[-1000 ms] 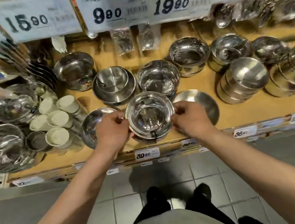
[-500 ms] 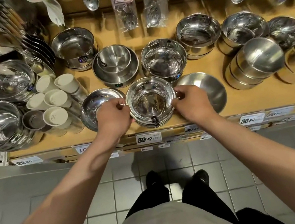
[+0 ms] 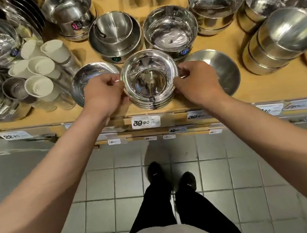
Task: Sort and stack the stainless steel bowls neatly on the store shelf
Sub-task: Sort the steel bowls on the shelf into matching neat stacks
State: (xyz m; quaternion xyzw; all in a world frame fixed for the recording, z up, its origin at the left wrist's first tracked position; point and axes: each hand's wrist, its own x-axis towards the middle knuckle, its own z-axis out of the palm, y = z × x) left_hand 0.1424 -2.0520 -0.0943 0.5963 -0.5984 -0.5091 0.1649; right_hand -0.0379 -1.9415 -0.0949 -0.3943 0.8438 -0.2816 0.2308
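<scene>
1. A stack of bowls [image 3: 150, 80] sits near the front edge of the wooden shelf [image 3: 246, 96], directly above the price tag [image 3: 145, 121] that reads 39.90.
2. The left hand [image 3: 102, 96] grips the left side of the stack, fingers curled at the rim of the top bowl and thumb lower down against the bowls beneath.
3. The right hand [image 3: 196, 81] grips the right side of the stack in the same way, fingers curled at the rim.
4. The stack is upright, with several nested rims showing along its front side; a small dark label sits on the front of it.
5. Just left of the stack, partly under the left hand, lies a shallow dish [image 3: 89, 80].
6. Just right of the stack, partly under the right hand, lies a flat plate [image 3: 220, 70].
7. Behind the stack stand a small bowl nested in a wider one [image 3: 114, 35] and, to its right, a deep shiny bowl [image 3: 170, 30].
8. Far left of the stack is a cluster of white cups [image 3: 40, 74] lying on their sides.
9. Far right of the stack, a tilted row of steel tins [image 3: 278, 40] lies on the shelf.
10. Below the shelf are a grey tiled floor [image 3: 103, 185] and the person's black shoes [image 3: 155, 172].
</scene>
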